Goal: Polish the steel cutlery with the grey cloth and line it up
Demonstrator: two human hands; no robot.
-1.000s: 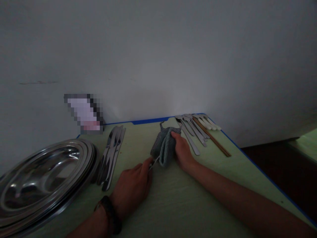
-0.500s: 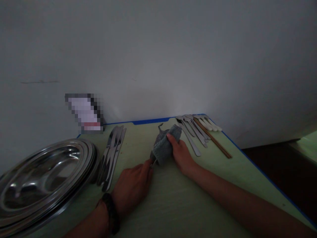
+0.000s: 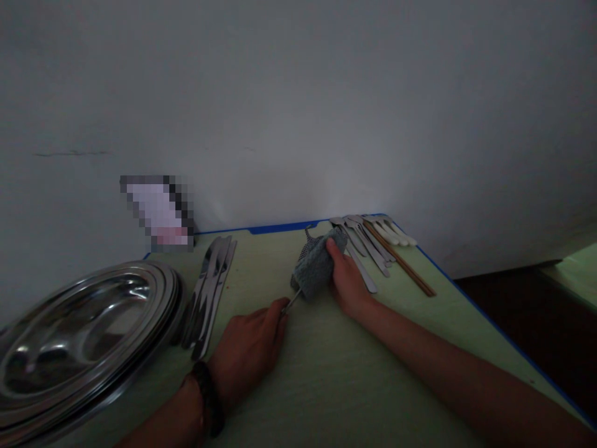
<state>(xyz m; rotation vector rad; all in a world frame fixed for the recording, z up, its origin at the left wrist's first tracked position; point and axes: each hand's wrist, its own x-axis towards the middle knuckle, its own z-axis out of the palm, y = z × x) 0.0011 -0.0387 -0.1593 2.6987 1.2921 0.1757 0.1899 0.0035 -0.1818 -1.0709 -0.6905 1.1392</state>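
Note:
My left hand (image 3: 255, 339), with a dark band at its wrist, pinches the end of a thin metal utensil (image 3: 291, 302). The rest of that utensil runs into a grey-green cloth (image 3: 317, 266), which hides its head, so its kind does not show. Wrapped round the cloth is my right hand (image 3: 349, 283), thumb on top. The cloth has a dark mesh-like side and a loop at its far corner. Close beyond my right hand lie several metal spoons (image 3: 366, 242), partly covered by the hand and the cloth.
Stacked steel divided trays (image 3: 156, 270) stand at the left, beside several table knives (image 3: 217, 289). Wooden chopsticks (image 3: 405, 267) and white spoons (image 3: 396, 235) lie at the right. A blurred-out upright object (image 3: 158, 208) leans on the wall behind the blue-edged table (image 3: 298, 398).
My right hand and the cloth have slid a little away from my left hand, up and to the right. More of the metal utensil shows between them.

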